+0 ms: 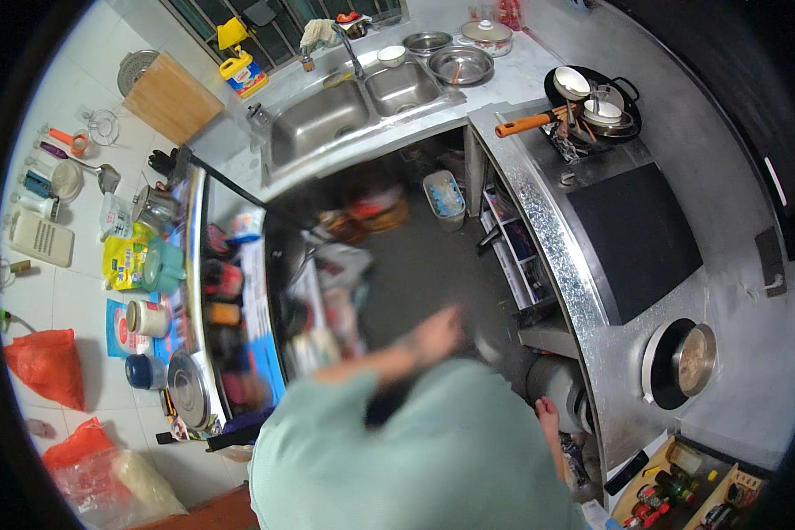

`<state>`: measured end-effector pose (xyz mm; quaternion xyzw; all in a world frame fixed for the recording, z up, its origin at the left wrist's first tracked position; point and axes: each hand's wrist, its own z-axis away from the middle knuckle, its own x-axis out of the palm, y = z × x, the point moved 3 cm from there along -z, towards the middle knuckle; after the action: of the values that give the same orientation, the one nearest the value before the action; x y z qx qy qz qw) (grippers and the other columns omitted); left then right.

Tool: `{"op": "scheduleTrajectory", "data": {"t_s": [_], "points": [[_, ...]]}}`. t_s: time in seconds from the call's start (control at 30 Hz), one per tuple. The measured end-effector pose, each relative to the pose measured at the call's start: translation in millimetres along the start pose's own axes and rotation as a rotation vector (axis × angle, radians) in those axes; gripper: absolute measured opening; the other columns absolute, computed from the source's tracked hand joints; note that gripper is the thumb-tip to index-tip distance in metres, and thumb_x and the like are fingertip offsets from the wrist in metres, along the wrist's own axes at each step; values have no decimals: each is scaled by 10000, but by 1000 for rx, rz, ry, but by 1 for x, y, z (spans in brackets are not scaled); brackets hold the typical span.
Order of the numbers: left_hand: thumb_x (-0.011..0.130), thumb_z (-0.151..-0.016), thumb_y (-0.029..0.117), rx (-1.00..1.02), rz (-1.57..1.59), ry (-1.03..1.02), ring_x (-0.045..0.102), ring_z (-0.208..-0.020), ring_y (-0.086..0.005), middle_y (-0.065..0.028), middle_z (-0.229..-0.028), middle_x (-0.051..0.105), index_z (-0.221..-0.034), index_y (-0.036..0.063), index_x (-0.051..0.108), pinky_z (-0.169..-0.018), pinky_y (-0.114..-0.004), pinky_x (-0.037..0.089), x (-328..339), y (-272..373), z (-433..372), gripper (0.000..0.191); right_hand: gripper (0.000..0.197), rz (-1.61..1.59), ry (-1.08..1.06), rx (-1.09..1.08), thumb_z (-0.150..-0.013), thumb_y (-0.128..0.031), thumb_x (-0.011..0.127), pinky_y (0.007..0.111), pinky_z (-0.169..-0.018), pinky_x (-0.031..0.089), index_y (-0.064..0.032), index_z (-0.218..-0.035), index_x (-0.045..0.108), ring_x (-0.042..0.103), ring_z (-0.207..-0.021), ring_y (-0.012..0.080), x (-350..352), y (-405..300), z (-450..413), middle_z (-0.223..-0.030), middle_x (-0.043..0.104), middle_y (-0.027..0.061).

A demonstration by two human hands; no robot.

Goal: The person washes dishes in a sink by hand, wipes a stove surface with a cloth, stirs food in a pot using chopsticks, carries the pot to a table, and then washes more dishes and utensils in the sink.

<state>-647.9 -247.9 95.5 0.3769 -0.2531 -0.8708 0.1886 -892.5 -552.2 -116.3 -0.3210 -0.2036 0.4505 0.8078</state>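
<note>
My left hand (442, 329), blurred by motion, is over the dark floor in front of my body; its fingers look curled, and whether it holds anything cannot be told. On the other side, my right hand (547, 414) is low beside the counter's edge, near a grey rounded container (548, 377) under the counter; its grip is too small to read. Ahead is a double steel sink (318, 126), with a white bowl (391, 55) on its rim. A black wok (626, 86) holding bowls and an orange-handled utensil (530, 123) stands on the counter at the right.
Shelves with jars (149, 318) and bags line the left. A clear plastic bin (446, 199) stands on the floor below the sink. The steel counter (546, 228) curves along the right, with a pan (695, 360) and a tray of bottles (676, 483) near its end.
</note>
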Motion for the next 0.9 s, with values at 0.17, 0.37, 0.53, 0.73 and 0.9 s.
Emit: {"op": "scheduleTrajectory", "data": {"t_s": [0.17,0.37,0.53,0.73,0.9], "points": [[549,-862,255,60,41,134,567,-1046,-312,-175,-1138,586,-1199,75,533,-885,-400,458,4,-37,-1,382,411,56,-26,20,-898,-188,591,256,-493,432,-42,-1260,464,508,-658,103,-2,-10,-2,-826,539,23],[570,-848,233,146,78,289,540,-1083,-347,-183,-1186,565,-1246,80,509,-916,-405,442,44,-79,-51,431,367,484,-62,147,-897,-292,569,304,-487,455,-13,-1134,559,537,-614,153,-29,7,10,-754,584,71],[552,-876,169,-5,182,40,427,-1246,-279,-190,-1336,446,-1337,39,405,-1015,-356,353,62,-145,-74,500,511,746,-76,-276,-856,-358,579,407,-714,499,16,-1203,544,620,-787,291,-29,2,-39,-1088,622,163],[512,-896,66,243,173,58,340,-1300,-271,-158,-1407,368,-1373,28,342,-1082,-357,250,93,-254,-144,508,525,317,77,24,-849,-346,605,355,-597,538,6,-1230,523,632,-828,225,-19,-53,6,-1126,607,159],[502,-905,63,372,189,-7,320,-1324,-262,-136,-1424,357,-1379,42,352,-1090,-359,234,71,-148,-141,498,535,301,9,117,-846,-347,612,371,-648,552,3,-1238,516,633,-897,242,20,-167,80,-1143,603,159]]}}
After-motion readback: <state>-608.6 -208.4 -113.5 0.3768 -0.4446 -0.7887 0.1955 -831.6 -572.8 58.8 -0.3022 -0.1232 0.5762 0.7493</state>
